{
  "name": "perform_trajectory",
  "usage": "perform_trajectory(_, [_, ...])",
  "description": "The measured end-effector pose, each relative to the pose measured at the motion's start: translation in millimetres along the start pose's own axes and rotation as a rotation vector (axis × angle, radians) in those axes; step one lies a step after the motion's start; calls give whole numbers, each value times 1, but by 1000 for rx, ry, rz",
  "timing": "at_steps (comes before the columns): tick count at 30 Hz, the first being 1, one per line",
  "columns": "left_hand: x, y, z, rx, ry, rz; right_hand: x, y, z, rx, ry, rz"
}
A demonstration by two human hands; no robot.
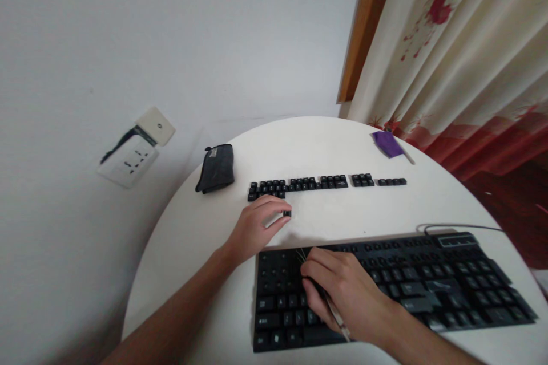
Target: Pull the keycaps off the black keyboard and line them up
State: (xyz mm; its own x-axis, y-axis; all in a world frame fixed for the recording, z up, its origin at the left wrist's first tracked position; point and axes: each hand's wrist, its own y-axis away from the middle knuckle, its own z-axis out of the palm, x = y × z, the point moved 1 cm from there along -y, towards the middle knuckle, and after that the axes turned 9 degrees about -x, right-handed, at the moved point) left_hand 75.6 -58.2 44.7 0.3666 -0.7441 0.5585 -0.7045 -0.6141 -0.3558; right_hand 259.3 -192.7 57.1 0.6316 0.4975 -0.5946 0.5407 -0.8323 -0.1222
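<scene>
My left hand [260,223] reaches over the white table, thumb and forefinger pinched on a small black keycap [287,214] just below the near row of loose keycaps. In my right hand [342,282] is a slim metal tool that looks like tweezers [339,319]; its thin tips point away from me over the keyboard's upper left part. Under that hand lies a black keyboard [411,291]. Bare key sockets show at its upper left, while many lower keys are in place. Part of the keyboard is hidden by my right hand.
Loose black keycaps [303,184] lie in rows across the middle of the table [308,148]. A dark zip pouch [217,168] sits at the left edge and a purple cloth item [387,144] at the back right. The keyboard cable [458,226] runs off right.
</scene>
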Motion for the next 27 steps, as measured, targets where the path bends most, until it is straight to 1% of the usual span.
perform_trajectory(5, [0,-1,-3,36,-23,7,1,-1,0,3,-11,-5])
perform_trajectory(12, [0,-2,-4,55,-41,2,3,0,2,6,-13,-2])
perform_trajectory(17, [0,-2,-3,46,-49,3,3,0,1,-7,-8,-1])
perform_trajectory(23, [1,-2,-4,53,-61,11,2,0,1,20,0,-6])
perform_trajectory(27, [-1,-2,-4,53,-67,23,2,-1,0,8,11,3])
